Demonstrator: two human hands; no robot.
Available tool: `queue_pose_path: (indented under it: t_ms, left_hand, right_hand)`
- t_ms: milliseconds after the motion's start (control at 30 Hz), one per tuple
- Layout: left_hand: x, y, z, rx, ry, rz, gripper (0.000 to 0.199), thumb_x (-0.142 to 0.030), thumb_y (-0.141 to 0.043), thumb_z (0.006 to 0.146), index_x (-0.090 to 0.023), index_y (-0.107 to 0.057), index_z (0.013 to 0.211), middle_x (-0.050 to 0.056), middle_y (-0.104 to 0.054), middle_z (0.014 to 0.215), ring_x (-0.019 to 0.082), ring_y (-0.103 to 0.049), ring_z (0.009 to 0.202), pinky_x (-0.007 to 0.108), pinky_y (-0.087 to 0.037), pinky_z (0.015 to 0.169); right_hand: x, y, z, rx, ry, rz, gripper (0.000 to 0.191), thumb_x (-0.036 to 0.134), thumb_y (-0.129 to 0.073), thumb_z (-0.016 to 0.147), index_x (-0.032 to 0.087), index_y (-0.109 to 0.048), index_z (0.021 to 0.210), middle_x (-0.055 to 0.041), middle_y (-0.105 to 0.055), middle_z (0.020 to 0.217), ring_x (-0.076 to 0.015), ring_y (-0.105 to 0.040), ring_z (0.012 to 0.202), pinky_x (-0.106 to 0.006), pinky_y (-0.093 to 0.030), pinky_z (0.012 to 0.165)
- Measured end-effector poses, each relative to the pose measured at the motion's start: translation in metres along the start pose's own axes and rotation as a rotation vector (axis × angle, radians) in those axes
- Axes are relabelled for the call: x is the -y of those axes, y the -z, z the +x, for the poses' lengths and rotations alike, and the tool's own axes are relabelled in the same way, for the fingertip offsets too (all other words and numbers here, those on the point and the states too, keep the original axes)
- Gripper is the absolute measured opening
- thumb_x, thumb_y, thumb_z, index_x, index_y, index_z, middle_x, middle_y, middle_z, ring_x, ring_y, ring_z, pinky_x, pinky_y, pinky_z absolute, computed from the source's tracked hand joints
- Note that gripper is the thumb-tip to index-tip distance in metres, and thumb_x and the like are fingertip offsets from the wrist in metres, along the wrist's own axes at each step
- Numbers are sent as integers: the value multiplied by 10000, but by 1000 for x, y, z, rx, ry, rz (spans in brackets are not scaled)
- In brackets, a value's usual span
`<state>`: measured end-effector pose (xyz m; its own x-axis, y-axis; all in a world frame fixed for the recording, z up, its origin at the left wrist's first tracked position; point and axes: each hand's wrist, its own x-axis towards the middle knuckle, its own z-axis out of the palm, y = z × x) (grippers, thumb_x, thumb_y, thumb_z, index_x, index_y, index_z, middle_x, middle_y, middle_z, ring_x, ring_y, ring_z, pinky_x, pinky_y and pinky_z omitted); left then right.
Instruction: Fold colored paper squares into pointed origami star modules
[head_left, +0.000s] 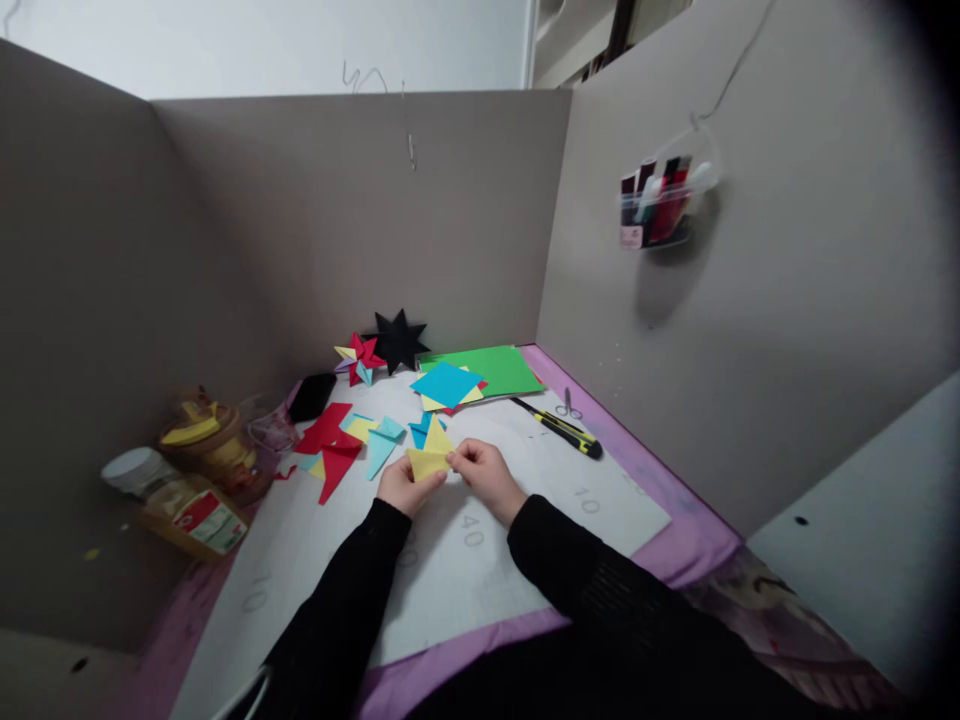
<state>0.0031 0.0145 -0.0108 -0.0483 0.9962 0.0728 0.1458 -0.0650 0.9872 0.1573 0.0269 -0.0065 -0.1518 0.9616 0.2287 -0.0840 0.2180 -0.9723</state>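
Between my hands is a folded piece of yellow paper point(430, 461), with a pointed part rising at its top. My left hand point(405, 487) pinches its lower left side. On its right edge, the thumb and fingers of my right hand point(484, 470) are closed. Just behind the yellow piece lies a folded blue paper point(421, 430). To the left are a light blue folded piece point(385, 443) and red folded papers point(339, 462), with bits of yellow among them.
A black paper star point(400, 342) and a multicoloured star point(360, 358) rest by the back wall. Blue sheets point(448, 385) top a green stack point(502, 370). A yellow-black cutter point(570, 433) and small scissors point(568, 408) lie right. At left stand a bottle point(191, 510) and a basket point(214, 445).
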Motion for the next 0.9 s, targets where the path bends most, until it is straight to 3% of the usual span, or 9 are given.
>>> queue_pose_path:
  t_ms: [167,333,500,633,700,800,900]
  left_hand:
    - [-3,1,0,-26,-3,-9,441,-383,-761,531,-105,-682,865,84,-727,845,266,-668,794,340,-517,708]
    - [-2,0,1,-4,-21,-30,439,-368,-760,534,-96,-686,871,90,-728,845,266,-670,785,327,-518,688]
    - [-2,2,2,-24,1,21,420,-351,-756,530,-100,-692,861,94,-728,832,271,-669,775,332,-515,678]
    - [-2,-1,1,-18,-4,26,387,-345,-739,549,-105,-689,849,79,-728,812,255,-668,753,312,-511,665]
    - [-1,-4,1,0,-13,-2,391,-349,-736,550,-109,-678,852,71,-727,809,248,-666,750,303,-509,660]
    - [2,-6,0,23,-4,-50,372,-343,-743,533,-130,-654,825,52,-721,770,224,-661,705,288,-502,636]
    - [6,-3,0,32,45,-35,321,-365,-752,526,-155,-616,728,13,-679,621,186,-634,596,264,-476,565]
  right_hand:
    - [-7,-5,-1,114,-50,6,290,386,-673,659,175,-477,621,56,-454,554,-81,-373,503,-207,-300,475]
    - [-11,-4,-1,72,-73,9,326,407,-616,719,173,-457,558,60,-411,474,-74,-338,458,-209,-275,455]
    - [-10,2,5,-50,-45,58,299,419,-607,730,163,-532,594,59,-410,465,-77,-341,444,-213,-275,453]
    - [-11,-1,4,32,-60,61,266,420,-622,702,158,-576,691,51,-461,525,-82,-362,462,-215,-294,460]
    - [-11,-4,2,57,-49,-3,278,415,-636,688,152,-561,638,44,-464,541,-87,-379,493,-217,-303,474]
    - [-12,-2,3,-41,-51,-43,329,429,-627,701,157,-509,558,47,-423,496,-85,-361,484,-216,-278,458]
    - [-13,9,11,-176,-74,54,349,463,-623,699,165,-496,568,54,-407,460,-77,-328,436,-216,-238,424]
